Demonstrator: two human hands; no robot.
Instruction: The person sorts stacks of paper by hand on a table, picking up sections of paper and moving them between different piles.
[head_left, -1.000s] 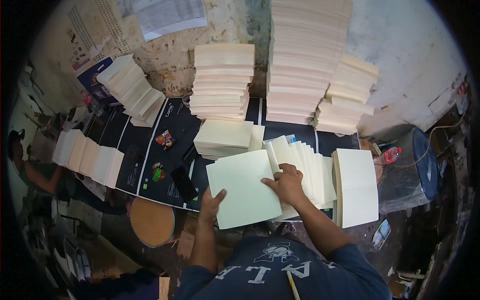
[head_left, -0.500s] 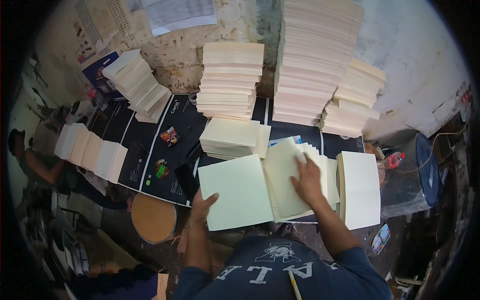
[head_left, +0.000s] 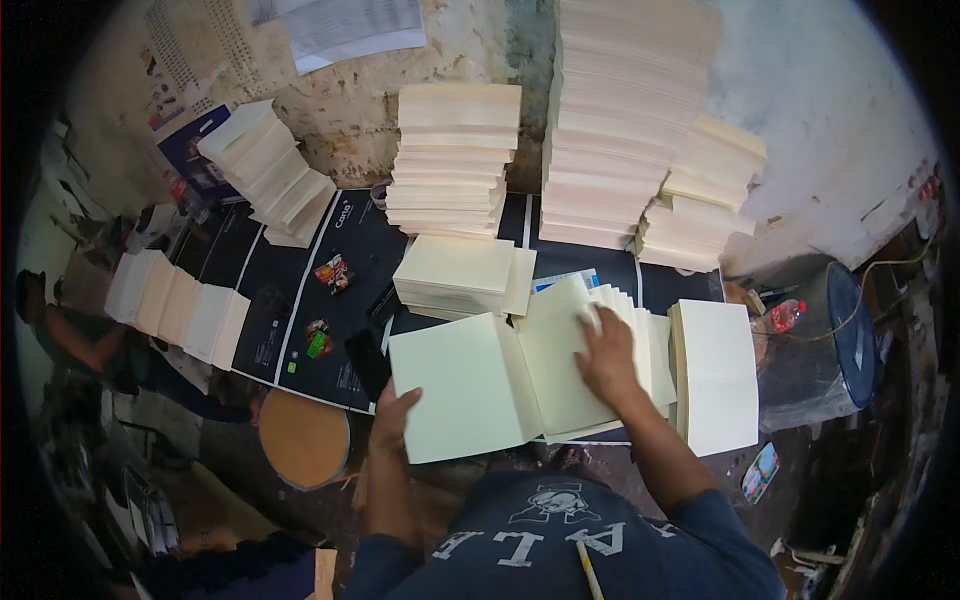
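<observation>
Sheets of pale paper overhang the near edge of the worktop; the left hand clasps their left side, thumb on top, other fingers hidden. The right hand's fingers spread loosely over a fanned pile alongside.

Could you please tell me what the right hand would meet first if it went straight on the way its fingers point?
Past the cream sheet beneath it, the right hand would probably meet the blue-and-white item first, though height is unclear.
</observation>
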